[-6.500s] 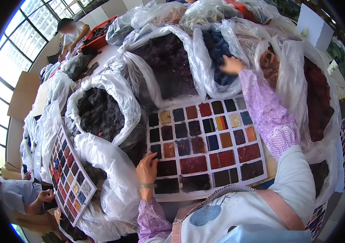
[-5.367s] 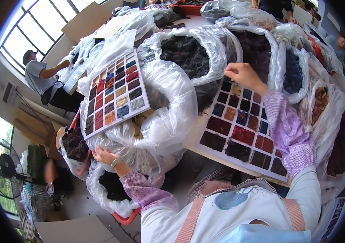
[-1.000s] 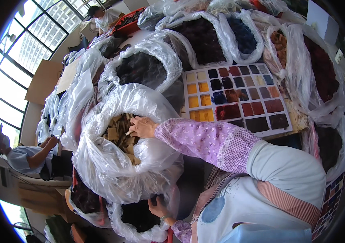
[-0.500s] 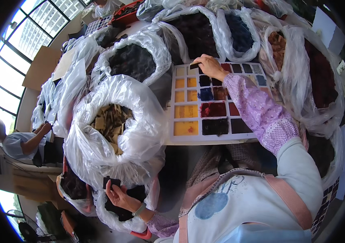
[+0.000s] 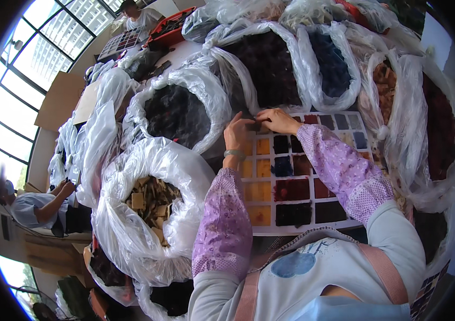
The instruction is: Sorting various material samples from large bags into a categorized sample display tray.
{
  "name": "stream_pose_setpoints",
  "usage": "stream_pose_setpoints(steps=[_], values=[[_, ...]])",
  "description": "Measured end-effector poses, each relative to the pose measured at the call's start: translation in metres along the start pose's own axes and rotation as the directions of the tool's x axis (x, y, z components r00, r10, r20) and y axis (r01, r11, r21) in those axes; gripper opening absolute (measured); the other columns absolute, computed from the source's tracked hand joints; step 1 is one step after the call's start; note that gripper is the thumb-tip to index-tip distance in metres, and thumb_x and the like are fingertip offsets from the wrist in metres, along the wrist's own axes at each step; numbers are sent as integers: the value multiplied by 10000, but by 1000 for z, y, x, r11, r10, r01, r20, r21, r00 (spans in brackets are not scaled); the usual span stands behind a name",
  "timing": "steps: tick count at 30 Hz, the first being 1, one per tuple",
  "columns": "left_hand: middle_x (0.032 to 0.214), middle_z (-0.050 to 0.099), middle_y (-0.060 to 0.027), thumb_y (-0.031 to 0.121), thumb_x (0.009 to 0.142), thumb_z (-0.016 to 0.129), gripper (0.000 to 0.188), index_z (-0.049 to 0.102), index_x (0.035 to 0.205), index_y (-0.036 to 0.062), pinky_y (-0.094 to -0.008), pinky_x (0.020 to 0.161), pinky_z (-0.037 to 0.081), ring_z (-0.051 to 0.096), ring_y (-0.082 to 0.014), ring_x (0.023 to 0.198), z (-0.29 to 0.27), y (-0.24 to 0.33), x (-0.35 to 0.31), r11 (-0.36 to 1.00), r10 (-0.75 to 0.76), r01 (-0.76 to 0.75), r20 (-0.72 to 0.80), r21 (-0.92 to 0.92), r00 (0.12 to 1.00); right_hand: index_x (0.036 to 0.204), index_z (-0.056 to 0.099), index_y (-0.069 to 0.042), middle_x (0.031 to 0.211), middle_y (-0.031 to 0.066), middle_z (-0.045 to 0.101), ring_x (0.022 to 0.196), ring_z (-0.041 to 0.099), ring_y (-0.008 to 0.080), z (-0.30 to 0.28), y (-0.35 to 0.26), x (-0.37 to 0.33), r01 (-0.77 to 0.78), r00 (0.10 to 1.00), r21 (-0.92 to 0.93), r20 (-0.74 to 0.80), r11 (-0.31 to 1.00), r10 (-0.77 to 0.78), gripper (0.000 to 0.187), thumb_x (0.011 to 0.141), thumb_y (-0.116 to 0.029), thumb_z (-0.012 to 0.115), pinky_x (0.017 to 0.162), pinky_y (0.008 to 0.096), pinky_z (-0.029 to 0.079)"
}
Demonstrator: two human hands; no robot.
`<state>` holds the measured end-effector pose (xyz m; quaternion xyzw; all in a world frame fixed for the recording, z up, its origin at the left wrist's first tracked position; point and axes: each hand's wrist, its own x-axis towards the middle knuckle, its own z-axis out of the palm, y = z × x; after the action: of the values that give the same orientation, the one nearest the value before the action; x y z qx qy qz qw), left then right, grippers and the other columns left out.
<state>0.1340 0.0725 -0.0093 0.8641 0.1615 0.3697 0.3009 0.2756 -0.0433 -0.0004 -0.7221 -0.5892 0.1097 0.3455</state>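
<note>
My left hand (image 5: 235, 135) is over the far left corner of a white compartment tray (image 5: 286, 230), its fingers closed at a small dark flat piece (image 5: 253, 126). Right beside it, my right hand (image 5: 278, 121) pinches at the dark piece too. Whether there is one piece or two between my fingers is hard to make out. The tray's square cells hold yellow, black, dark blue, brown, red and grey pieces. My fingers and wrists hide some of its far cells.
A plastic-lined bag of tan and brown chips (image 5: 155, 206) stands left of the tray. Bags of black pieces (image 5: 176, 117), dark pieces (image 5: 265, 67) and blue pieces (image 5: 329, 61) crowd behind it. A co-worker (image 5: 40, 206) is at far left, another person (image 5: 142, 18) at the back beside a red crate (image 5: 171, 29).
My left hand has come up from the low bag at left, with a dark piece, to meet my right hand at the tray's far left. The view has shifted slightly.
</note>
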Motion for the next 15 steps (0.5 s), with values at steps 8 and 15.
stream_pose_setpoints(steps=[8, 15], values=[[1070, 570, -174, -61, 728, 449, 285, 670, 846, 74, -364, 814, 447, 574, -345, 911, -12, -8, 6, 991, -68, 47, 164, 129, 984, 961, 606, -20, 962, 147, 594, 872, 573, 288, 4, 14, -6, 107, 959, -263, -227, 959, -169, 324, 696, -205, 630, 787, 357, 449], [1136, 530, -192, 83, 708, 578, 331, 622, 1032, 139, -379, 883, 400, 532, -347, 976, -13, -6, -3, 958, 24, -116, 330, 263, 944, 949, 619, -8, 819, 164, 604, 823, 579, 292, 4, 6, -3, -62, 995, -155, -89, 986, 49, 387, 653, -251, 675, 755, 349, 449]])
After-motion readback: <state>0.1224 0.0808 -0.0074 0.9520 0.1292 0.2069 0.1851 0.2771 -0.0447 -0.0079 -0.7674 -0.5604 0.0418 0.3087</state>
